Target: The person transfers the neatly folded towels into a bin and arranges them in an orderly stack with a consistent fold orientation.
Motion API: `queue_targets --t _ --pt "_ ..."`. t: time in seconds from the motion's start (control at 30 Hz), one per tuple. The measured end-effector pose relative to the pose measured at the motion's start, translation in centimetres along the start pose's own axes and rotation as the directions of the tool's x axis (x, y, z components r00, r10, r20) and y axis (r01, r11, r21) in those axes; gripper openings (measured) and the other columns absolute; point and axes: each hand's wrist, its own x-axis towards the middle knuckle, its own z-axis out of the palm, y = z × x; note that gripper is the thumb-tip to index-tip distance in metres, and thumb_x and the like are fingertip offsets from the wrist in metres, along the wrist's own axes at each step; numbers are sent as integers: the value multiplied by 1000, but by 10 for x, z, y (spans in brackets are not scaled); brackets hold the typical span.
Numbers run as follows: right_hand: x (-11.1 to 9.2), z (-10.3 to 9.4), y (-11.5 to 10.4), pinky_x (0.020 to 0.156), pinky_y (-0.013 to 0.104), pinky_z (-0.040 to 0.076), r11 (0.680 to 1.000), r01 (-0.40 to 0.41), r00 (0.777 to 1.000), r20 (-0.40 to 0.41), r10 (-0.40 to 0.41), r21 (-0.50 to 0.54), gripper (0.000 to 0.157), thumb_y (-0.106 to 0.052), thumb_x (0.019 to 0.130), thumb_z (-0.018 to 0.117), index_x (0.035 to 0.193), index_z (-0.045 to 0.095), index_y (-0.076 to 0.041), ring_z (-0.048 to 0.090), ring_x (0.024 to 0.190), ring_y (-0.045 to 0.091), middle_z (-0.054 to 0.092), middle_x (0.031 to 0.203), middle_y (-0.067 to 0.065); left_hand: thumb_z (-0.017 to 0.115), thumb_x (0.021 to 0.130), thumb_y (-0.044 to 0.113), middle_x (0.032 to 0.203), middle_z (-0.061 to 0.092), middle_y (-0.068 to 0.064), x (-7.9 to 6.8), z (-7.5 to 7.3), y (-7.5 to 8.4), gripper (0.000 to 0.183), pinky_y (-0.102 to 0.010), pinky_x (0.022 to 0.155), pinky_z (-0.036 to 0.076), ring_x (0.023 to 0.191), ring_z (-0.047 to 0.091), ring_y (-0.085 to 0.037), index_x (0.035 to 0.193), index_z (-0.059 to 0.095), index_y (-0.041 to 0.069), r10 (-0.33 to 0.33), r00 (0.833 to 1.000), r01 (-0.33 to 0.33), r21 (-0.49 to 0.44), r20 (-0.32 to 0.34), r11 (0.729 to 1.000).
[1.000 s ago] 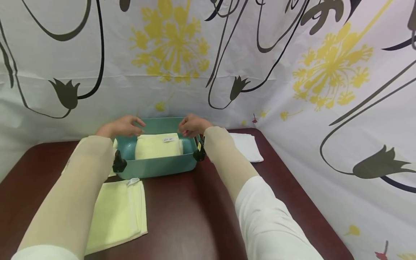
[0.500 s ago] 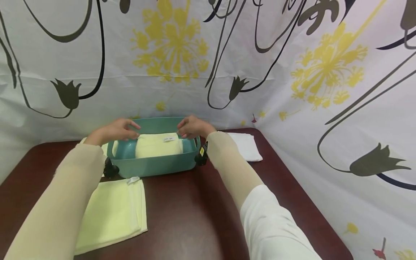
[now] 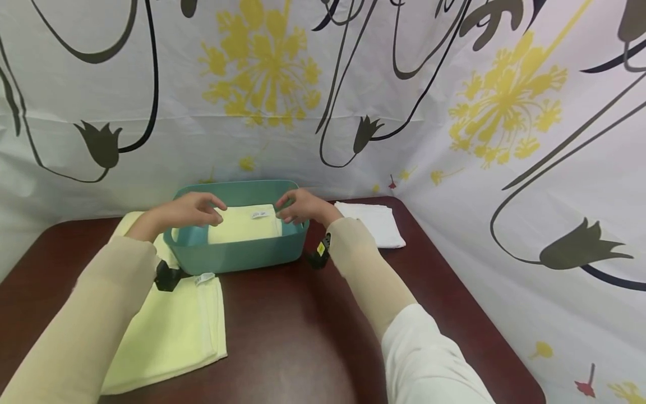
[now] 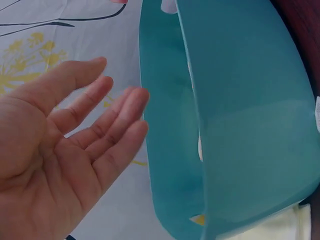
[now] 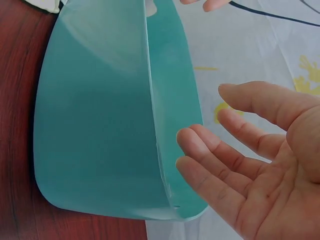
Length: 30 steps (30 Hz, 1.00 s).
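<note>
A teal basket (image 3: 237, 259) stands at the back of the table with a folded pale-yellow towel (image 3: 242, 227) inside, its white tag facing up. Over the basket's left end hovers my left hand (image 3: 189, 211), fingers loosely bent and holding nothing. My right hand (image 3: 301, 206) is above the right end, likewise holding nothing. In the left wrist view the left hand (image 4: 75, 135) shows its palm, fingers apart from the basket wall (image 4: 250, 110). The right wrist view has the right hand (image 5: 250, 160) with relaxed fingers near the rim of the basket (image 5: 100, 110).
Another folded yellow towel (image 3: 171, 331) lies on the dark red table (image 3: 282, 336) at front left. More yellow cloth (image 3: 164, 252) is beside the basket's left end. A folded white towel (image 3: 375, 224) lies at the back right. A patterned curtain (image 3: 282, 146) hangs behind.
My left hand first drew left and then came back slightly right and lower. The right hand has moved a little right and down. The towel stays in the basket.
</note>
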Motion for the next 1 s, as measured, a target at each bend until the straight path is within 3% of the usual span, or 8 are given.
queue_targets --t 0.13,0.37,0.63,1.0 --pt "-3 1 5 79 33 49 998 57 998 -11 -57 0 37 -14 88 62 123 52 -2 59 98 28 56 110 12 58 91 23 110 58 -15 -5 2 -4 45 -42 86 45 106 53 -32 127 44 -1 7 1000 -7 -50 -7 999" --pt "-16 4 8 79 38 49 987 155 987 -30 -156 -40 29 -15 88 61 116 56 -5 61 86 21 63 95 11 57 92 21 100 59 -9 -16 11 -11 41 -41 85 44 94 57 -20 125 47 0 59 997 -62 -87 -43 994" --pt "-29 9 13 82 40 47 981 193 981 -20 -193 -30 30 -13 88 61 117 56 -5 57 98 33 61 101 15 59 91 21 102 58 -13 -21 23 -16 39 -39 84 45 95 58 -25 123 49 2 82 996 -87 -123 -41 989" --pt "-34 21 21 75 43 47 965 256 967 17 -255 -64 31 -12 88 61 116 55 -1 57 85 28 62 94 14 58 91 20 108 57 -18 -36 31 -26 40 -39 83 44 100 57 -27 124 47 -1 82 996 -86 -129 -40 988"
